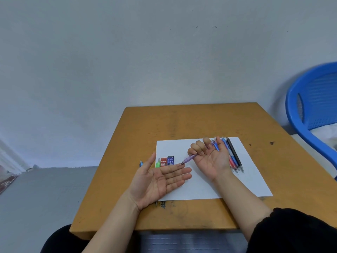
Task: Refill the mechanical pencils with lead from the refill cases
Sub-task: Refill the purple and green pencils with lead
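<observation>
Over white paper sheet (246, 179): right hand (209, 159) grips translucent purple mechanical pencil (189, 158), long axis slanting, tip down-left near fingertips of left hand (158, 181), flat, palm up, empty. Just beyond left hand: red plastic refill case (163, 162).

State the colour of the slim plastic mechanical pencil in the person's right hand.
A translucent purple pencil; head view.
</observation>
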`<state>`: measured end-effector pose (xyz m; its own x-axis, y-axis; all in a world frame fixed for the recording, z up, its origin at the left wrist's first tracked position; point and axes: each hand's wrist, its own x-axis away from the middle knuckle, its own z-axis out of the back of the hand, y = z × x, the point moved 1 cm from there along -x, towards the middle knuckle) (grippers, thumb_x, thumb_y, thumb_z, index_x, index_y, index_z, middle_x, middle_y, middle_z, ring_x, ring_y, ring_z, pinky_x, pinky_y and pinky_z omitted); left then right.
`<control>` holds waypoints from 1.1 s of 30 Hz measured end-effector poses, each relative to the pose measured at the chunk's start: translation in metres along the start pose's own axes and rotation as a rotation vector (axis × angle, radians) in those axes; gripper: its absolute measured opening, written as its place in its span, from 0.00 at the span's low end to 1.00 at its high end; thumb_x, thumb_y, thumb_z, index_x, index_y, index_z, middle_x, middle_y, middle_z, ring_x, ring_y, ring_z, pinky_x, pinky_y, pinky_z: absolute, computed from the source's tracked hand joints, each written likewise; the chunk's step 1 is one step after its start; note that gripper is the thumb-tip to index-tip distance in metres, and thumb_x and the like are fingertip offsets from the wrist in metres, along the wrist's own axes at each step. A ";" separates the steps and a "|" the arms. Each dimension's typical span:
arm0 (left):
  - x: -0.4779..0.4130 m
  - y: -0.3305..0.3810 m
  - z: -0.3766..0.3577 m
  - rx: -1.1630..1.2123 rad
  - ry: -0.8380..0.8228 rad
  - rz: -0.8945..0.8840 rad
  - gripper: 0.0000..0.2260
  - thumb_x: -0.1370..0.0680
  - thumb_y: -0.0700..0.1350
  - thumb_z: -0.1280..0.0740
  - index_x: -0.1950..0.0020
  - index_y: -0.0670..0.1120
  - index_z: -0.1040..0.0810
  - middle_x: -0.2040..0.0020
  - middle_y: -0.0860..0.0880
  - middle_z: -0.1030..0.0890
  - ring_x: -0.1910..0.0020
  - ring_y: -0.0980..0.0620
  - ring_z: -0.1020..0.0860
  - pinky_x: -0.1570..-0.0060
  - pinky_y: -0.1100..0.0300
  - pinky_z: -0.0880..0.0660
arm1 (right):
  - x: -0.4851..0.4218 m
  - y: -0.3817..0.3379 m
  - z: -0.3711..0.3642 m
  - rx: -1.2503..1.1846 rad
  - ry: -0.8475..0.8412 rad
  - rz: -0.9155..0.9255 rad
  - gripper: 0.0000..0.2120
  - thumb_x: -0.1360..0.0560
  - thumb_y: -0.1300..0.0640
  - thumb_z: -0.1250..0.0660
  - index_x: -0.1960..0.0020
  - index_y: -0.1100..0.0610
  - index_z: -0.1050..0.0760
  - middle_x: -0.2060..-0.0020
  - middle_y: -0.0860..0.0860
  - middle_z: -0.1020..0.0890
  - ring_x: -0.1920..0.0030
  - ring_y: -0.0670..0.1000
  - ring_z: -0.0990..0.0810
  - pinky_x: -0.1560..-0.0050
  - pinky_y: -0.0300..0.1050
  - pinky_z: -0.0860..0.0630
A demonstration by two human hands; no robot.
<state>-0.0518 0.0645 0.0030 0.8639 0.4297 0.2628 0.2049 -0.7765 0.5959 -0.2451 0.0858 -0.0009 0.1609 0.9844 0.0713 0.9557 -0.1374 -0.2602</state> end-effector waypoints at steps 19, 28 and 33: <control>0.011 0.002 -0.009 0.090 0.006 -0.171 0.41 0.37 0.56 0.21 0.34 0.32 0.27 0.32 0.31 0.30 0.33 0.36 0.29 0.37 0.48 0.26 | 0.004 -0.005 -0.007 0.304 0.005 0.065 0.17 0.27 0.63 0.39 0.39 0.58 0.27 0.64 0.54 0.22 0.61 0.51 0.18 0.56 0.47 0.19; 0.034 0.019 -0.013 -0.428 0.415 -0.561 0.18 0.24 0.51 0.39 0.43 0.39 0.20 0.45 0.40 0.18 0.51 0.45 0.19 0.53 0.57 0.22 | 0.012 0.000 -0.023 0.757 0.206 0.105 0.20 0.26 0.65 0.33 0.35 0.62 0.28 0.69 0.55 0.23 0.66 0.52 0.21 0.63 0.47 0.19; 0.041 0.023 0.007 -1.054 0.761 -0.625 0.07 0.20 0.44 0.36 0.51 0.55 0.19 0.51 0.57 0.18 0.47 0.56 0.22 0.54 0.64 0.26 | 0.012 -0.001 -0.034 1.207 0.310 0.156 0.27 0.28 0.65 0.29 0.30 0.57 0.31 0.66 0.57 0.22 0.68 0.52 0.19 0.64 0.48 0.18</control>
<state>-0.0086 0.0608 0.0225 0.2419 0.9637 -0.1132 -0.2681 0.1785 0.9467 -0.2356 0.0937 0.0329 0.4593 0.8771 0.1408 0.1135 0.0992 -0.9886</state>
